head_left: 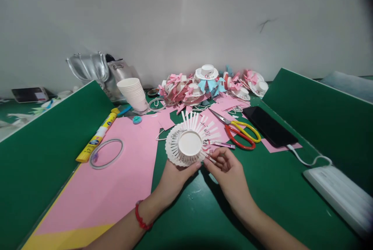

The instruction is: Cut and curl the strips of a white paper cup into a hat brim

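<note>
A white paper cup [189,143], its wall cut into many strips fanned out flat, sits upside down over the green table. My left hand [174,178] holds it from below, fingers curled under the folded strips. My right hand [226,172] pinches one strip at the cup's lower right edge between thumb and fingers. Some strips on the left are curled and layered; those at the top and right stick out straight.
Red and yellow scissors [241,133], a black phone [269,126] cabled to a white power bank [339,193], pink paper sheet [116,172], tape ring [106,153], glue stick [97,136], stacked paper cups [134,93], finished paper hats [208,83], silver bag [96,69], green dividers either side.
</note>
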